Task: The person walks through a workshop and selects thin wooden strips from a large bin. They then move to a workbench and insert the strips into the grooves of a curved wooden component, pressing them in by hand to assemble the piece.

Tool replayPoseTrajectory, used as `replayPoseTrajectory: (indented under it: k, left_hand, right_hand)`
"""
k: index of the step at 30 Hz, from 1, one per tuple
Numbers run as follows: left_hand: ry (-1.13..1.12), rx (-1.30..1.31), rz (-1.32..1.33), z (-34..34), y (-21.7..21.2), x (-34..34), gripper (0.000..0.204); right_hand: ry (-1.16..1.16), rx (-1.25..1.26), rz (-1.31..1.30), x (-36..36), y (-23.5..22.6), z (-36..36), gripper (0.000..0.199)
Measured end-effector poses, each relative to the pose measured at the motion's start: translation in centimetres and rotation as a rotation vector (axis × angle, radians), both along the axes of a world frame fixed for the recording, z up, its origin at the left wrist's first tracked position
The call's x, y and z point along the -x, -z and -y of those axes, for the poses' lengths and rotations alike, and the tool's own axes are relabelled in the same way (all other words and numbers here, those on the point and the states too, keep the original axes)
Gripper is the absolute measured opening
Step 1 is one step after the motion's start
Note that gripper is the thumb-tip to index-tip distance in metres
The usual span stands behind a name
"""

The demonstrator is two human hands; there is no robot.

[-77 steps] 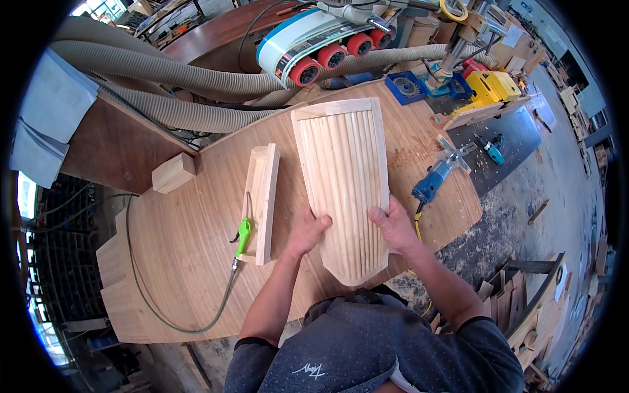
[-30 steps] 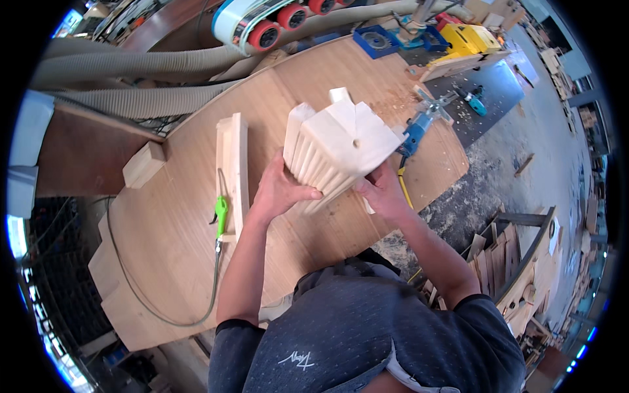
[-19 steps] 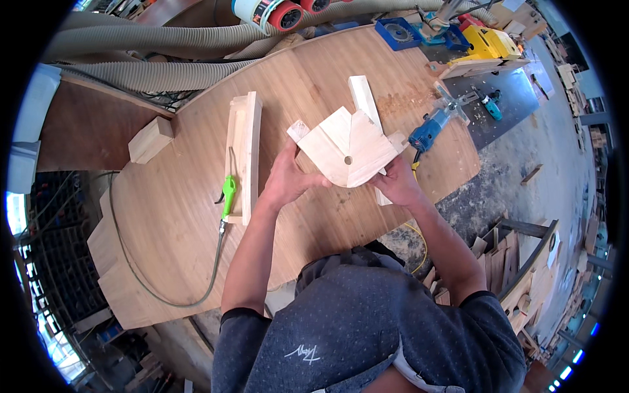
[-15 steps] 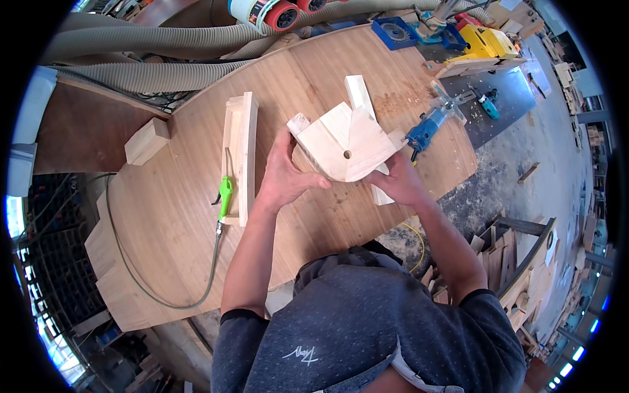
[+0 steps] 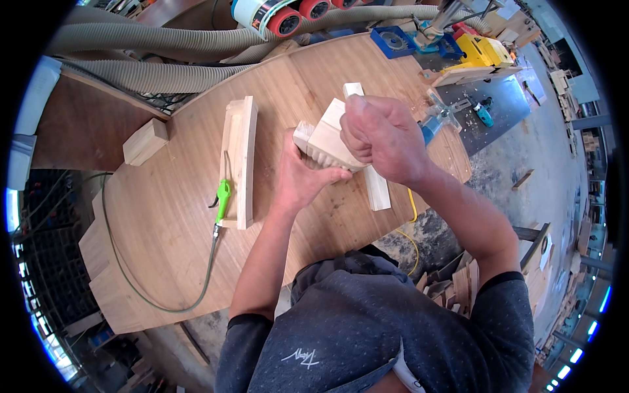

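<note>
A pale joined wooden workpiece [image 5: 325, 134] is tilted above the bench, its lower edge showing a row of rounded ridges. My left hand [image 5: 298, 173] grips its near left side, thumb stretched along the edge. Over its right part I hold my right hand [image 5: 386, 137] in a fist, hiding much of the top face; nothing shows in the fingers. A straight wooden strip [image 5: 378, 190] lies beneath the workpiece, poking out at both ends. Just beyond my right wrist is a blue power tool [image 5: 430, 128], partly covered.
Left of my hands lie a long wooden frame piece [image 5: 246, 157] and a green air blow gun [image 5: 223, 193] with its hose. A wooden block [image 5: 145, 141] sits at the bench's left edge. Ribbed ducts [image 5: 151, 75] run behind; a drill [image 5: 483, 112] lies far right.
My right hand has let go of the workpiece's right side and risen over it, closing into a fist. The workpiece has tilted in my left hand, and its ridged edge now shows.
</note>
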State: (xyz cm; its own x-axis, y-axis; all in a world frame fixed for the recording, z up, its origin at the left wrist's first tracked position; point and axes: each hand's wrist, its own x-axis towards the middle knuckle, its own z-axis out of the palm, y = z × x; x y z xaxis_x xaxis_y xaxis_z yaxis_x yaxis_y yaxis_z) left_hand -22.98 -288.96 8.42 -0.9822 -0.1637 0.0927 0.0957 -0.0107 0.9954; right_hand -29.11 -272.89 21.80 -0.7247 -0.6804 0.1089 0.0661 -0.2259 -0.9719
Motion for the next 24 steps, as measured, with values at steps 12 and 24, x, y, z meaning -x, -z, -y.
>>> replayPoseTrajectory:
  k: [12,24]
  left_hand:
    - [0.013,-0.124,0.026,-0.6,-0.2,-0.9,0.089]
    - [0.067,-0.316,0.056,1.9,3.0,1.6,0.065]
  right_hand:
    - [-0.013,-0.180,-0.232,-0.8,1.4,0.6,0.036]
    - [0.715,-0.427,-0.253,-4.6,9.6,-8.3,0.028]
